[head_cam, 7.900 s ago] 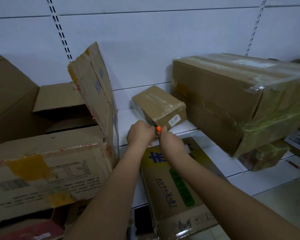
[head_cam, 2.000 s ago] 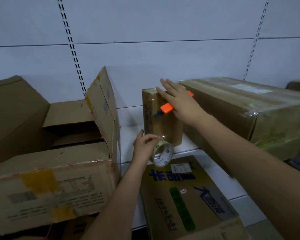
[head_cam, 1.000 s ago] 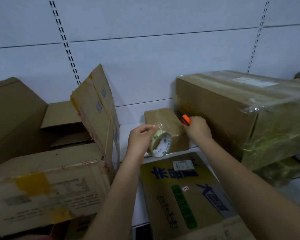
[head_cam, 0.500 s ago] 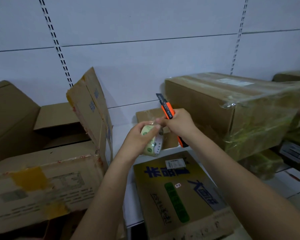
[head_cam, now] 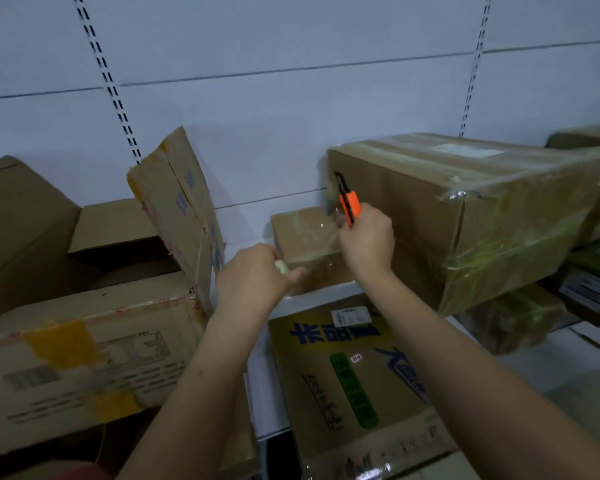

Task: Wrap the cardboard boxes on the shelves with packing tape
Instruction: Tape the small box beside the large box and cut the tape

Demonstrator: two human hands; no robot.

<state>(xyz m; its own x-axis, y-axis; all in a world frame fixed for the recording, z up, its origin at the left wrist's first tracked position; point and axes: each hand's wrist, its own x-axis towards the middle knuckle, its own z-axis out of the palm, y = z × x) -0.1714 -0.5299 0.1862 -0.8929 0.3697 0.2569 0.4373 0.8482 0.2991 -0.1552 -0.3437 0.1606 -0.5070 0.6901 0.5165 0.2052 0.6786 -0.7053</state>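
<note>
The small brown cardboard box (head_cam: 303,242), glossy with clear tape across its top, sits on the white metal shelf (head_cam: 329,294), tucked against the left end of the large film-wrapped cardboard carton (head_cam: 465,209). It looks light and stiff enough to turn with one hand, though its taped faces are likely slick; the bare cardboard edges and corners would be the surer places to take hold.

The left hand (head_cam: 253,275) is just in front of the box, fingers curled round the pale green roll of packing tape (head_cam: 282,267), of which only a sliver shows; a clear strip seems to run from it up over the box. The right hand (head_cam: 368,242) is closed round the orange utility knife (head_cam: 349,202), blade end raised, over the box's right side and close against the carton. The cut that frees the strip from the roll looks to be the step in hand. The tape is thin and clingy, so it will want tension to part cleanly.

Below the shelf leans a printed cardboard box with blue and green lettering (head_cam: 350,375). To the left stands a worn open carton with a raised flap (head_cam: 94,355), with more plain cartons behind it.
</note>
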